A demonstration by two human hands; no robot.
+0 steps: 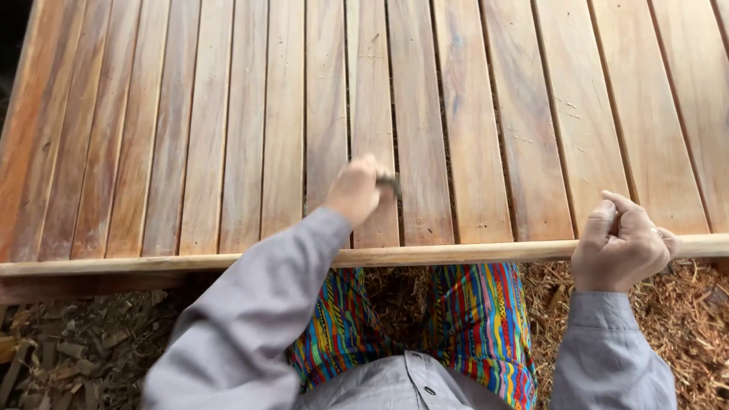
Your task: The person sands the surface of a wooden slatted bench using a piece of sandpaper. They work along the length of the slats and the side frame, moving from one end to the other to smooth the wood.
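A wide panel of reddish-brown wooden slats [471, 121] lies in front of me, with a pale wooden rail [471, 252] along its near edge. My left hand [354, 190] is closed around a small dark tool [389, 182] and presses it on a slat near the middle, just beyond the rail. The tool is mostly hidden by my fingers. My right hand [621, 241] grips the pale rail at the right, thumb on top. Both arms wear grey sleeves.
Wood shavings and chips [83, 349] cover the ground below the panel's near edge. My legs in colourful striped trousers [478, 319] stand against the rail. The panel's left edge [17, 121] borders a dark gap.
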